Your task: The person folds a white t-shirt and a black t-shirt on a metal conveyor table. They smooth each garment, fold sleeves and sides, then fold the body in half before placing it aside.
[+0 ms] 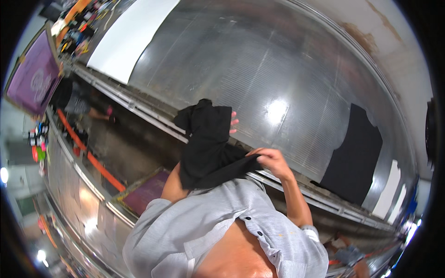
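Note:
A bunched piece of black cloth (206, 143) hangs over my left forearm at the near edge of the table, with folds standing up at its far end. From under its right side the fingers of my left hand (234, 122) stick out, stretched and apart; the palm is covered. My right hand (274, 162) pinches a corner of the same cloth and holds it out to the right, close to my body. On the table to the right, a cut black fabric panel (354, 157) lies flat.
The long metal table (204, 60) has a raised rail along its near edge. A white sheet (132, 37) lies on its left end, white strips (387, 190) at its right end. A purple framed screen (34, 74) stands far left, another purple frame (147, 191) below. People are partly visible lower down.

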`<state>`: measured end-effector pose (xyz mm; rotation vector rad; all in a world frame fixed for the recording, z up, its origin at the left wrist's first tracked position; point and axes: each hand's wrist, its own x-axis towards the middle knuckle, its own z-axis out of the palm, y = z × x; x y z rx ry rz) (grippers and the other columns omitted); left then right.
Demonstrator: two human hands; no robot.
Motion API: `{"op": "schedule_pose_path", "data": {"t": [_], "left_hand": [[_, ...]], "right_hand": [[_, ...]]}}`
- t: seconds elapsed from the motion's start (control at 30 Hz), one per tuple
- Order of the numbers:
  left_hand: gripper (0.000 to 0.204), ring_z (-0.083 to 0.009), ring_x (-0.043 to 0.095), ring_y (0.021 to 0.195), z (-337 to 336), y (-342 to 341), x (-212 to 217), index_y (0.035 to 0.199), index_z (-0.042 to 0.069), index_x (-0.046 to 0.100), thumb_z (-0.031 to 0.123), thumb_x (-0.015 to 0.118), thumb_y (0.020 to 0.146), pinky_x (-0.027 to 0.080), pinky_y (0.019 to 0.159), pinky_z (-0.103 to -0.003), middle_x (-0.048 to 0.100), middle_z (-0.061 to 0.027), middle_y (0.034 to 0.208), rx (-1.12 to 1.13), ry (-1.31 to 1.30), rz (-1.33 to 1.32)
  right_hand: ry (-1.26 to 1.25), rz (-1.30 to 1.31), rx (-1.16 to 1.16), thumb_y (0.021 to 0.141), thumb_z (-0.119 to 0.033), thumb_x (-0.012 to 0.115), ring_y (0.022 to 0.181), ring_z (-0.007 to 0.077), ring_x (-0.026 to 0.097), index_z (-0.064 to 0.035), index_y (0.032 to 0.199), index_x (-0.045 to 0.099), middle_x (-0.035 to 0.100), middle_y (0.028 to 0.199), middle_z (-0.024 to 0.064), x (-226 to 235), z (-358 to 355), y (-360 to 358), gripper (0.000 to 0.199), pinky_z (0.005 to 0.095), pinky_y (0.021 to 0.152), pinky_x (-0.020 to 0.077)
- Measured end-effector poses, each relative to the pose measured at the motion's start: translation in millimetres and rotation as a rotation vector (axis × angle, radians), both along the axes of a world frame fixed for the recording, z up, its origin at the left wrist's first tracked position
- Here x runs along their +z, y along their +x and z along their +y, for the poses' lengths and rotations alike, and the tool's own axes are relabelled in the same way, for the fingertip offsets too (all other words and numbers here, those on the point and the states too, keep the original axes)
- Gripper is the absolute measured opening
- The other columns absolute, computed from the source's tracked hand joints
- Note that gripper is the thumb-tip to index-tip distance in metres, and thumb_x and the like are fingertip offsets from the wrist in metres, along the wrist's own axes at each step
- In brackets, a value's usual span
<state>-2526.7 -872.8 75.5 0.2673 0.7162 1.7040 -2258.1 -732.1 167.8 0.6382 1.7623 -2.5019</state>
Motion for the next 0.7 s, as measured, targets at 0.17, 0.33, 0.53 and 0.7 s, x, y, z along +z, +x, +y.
{"op": "schedule_pose_path", "data": {"t": [0.17, 0.33, 0.53, 0.7], "left_hand": [[0.060, -0.0411, 0.050, 0.130, 74, -51, 44, 0.132, 0.004, 0.055, 0.053, 0.044, 0.099, 0.040, 0.103, -0.069, 0.056, -0.0201, 0.136, -0.307, -0.398, -0.454], [0.060, -0.0328, 0.051, 0.132, 119, -124, 106, 0.140, 0.005, 0.050, 0.050, 0.045, 0.101, 0.041, 0.113, -0.048, 0.053, -0.0153, 0.144, -0.393, 0.602, -0.487], [0.064, -0.0306, 0.047, 0.136, 79, -120, 81, 0.147, 0.007, 0.044, 0.052, 0.042, 0.102, 0.037, 0.116, -0.049, 0.049, -0.0108, 0.149, -0.038, 0.367, -0.317], [0.064, -0.0314, 0.047, 0.136, 5, -76, 28, 0.144, 0.008, 0.049, 0.054, 0.044, 0.100, 0.034, 0.117, -0.049, 0.050, -0.0086, 0.149, -0.070, 0.111, -0.632]], "right_hand": [[-0.060, 0.425, -1.027, 0.096, -0.030, 0.067, 0.122, 0.0298, 0.057, -0.0071, 0.110, 0.066, 0.057, 0.133, 0.0140, 24, -2, 20, 0.027, 0.0446, 0.097, 0.0524], [0.125, 0.995, -0.780, 0.086, -0.036, 0.075, 0.138, 0.0450, 0.038, -0.0237, 0.086, 0.068, 0.053, 0.134, 0.0085, 98, -18, -30, 0.014, 0.0619, 0.112, 0.0392], [-0.189, 1.192, -0.334, 0.094, -0.051, 0.064, 0.128, 0.0389, 0.049, -0.0157, 0.112, 0.073, 0.060, 0.132, 0.0132, 39, -30, -32, 0.041, 0.0534, 0.111, 0.0392], [-0.251, 0.011, -0.996, 0.095, -0.046, 0.064, 0.132, 0.0261, 0.047, -0.0044, 0.141, 0.049, 0.054, 0.141, 0.0103, -44, -82, -118, 0.064, 0.0451, 0.113, 0.0345]]}}
